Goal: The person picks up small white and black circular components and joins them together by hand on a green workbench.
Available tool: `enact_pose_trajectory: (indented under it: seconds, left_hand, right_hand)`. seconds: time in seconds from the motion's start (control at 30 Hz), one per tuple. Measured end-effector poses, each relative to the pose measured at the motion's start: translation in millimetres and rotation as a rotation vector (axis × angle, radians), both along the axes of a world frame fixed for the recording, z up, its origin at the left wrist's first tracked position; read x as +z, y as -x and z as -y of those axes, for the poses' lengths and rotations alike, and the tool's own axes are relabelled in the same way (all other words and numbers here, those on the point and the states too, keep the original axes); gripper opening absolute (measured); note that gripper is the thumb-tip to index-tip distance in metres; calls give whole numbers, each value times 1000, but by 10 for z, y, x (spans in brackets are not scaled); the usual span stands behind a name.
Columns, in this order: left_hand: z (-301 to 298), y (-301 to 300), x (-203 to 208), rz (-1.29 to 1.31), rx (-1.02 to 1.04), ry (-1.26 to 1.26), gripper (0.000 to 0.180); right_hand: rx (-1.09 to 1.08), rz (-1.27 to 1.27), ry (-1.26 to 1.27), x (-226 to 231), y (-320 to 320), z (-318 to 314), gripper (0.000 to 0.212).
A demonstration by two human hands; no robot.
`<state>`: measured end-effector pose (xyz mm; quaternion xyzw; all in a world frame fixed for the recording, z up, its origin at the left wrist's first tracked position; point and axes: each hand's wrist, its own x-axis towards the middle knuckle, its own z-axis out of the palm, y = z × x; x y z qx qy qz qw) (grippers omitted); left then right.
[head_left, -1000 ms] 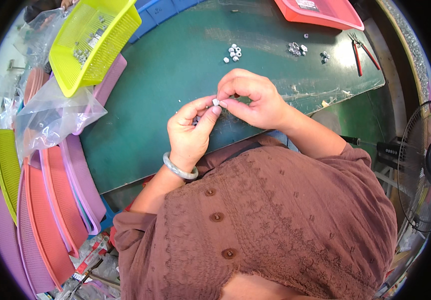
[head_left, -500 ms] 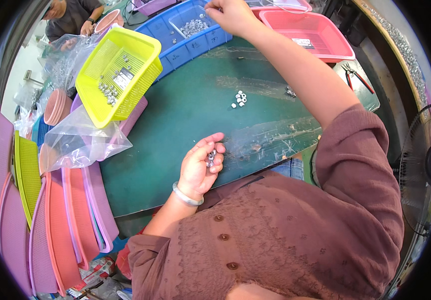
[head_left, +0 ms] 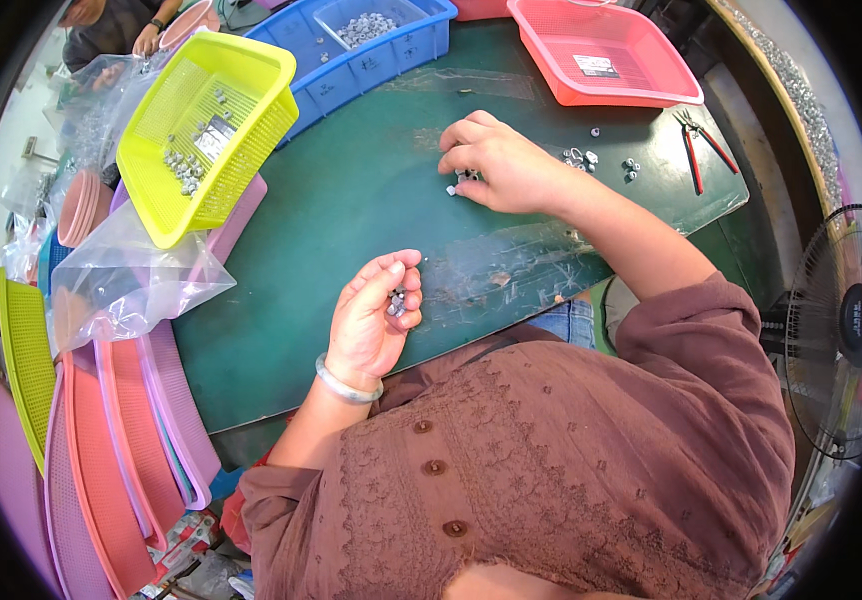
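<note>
Just off the centre toward 9 o'clock, the bare left hand (head_left: pixel 371 310) curls its fingers around several small, rounded, silvery-grey pieces (head_left: pixel 396 303), partly hidden in the palm. At 12 to 1 o'clock, the right hand (head_left: pixel 481 172) bends over a cluster of small, pale grey, bead-like pieces (head_left: pixel 452 190) on the green tabletop (head_left: pixel 301 270). Its fingers cover most of them, so I cannot tell whether it pinches any.

At 10 o'clock, a yellow-green perforated plastic basket (head_left: pixel 269 160) hides the near-left part of a blue rectangular plastic tray (head_left: pixel 421 45) at 11 to 12. Beyond the basket, a co-worker (head_left: pixel 116 35) is cut by the dark rim.

White paper labels with black print lie in that basket and in the coral-pink plastic basket (head_left: pixel 659 90) at 1 o'clock; the print is too small to make out. Dark marks on the tray's side are equally unclear. At 3 o'clock, the black wire-caged fan (head_left: pixel 796 320) has pale lettering, turned sideways, on its hub.
</note>
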<state>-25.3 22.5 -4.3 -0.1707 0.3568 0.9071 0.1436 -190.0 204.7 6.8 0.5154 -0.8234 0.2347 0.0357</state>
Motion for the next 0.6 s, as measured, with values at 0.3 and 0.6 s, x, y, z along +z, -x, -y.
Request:
enact_pose_trajectory:
  seconds: [0.3, 0.6]
  left_hand:
    - [58, 189, 64, 22, -3, 152, 19]
    - [190, 546, 279, -149, 63, 203, 13]
  right_hand:
    - [78, 197, 196, -29, -26, 171, 10]
    - [204, 312, 514, 249, -58, 481, 6]
